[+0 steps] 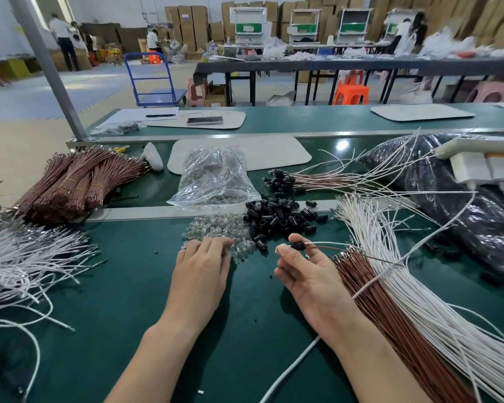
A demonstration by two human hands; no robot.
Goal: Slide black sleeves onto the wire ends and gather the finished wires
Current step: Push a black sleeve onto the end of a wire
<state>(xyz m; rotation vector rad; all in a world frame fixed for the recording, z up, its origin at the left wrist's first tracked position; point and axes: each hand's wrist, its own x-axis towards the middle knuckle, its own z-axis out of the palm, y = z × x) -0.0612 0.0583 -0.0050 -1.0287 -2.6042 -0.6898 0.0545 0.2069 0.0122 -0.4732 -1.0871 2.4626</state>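
factory floor | green workbenches [146,286] | stacked cartons [186,23] | wire bundles [79,181]

One head-worn wide-angle camera looks forward and down, close over the green table [122,286].

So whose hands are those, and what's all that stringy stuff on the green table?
There's no machine here, just a person working. The camera sits on their head, so you look down at their own two hands. The left hand touches a heap of little clear pieces, maybe tiny bulbs. The right hand pinches one wire with a black sleeve on its end. Next to it is a pile of loose sleeves. The green table also holds white wires, brown wires, tied brown bundles and, further back, finished wires with sleeves on.
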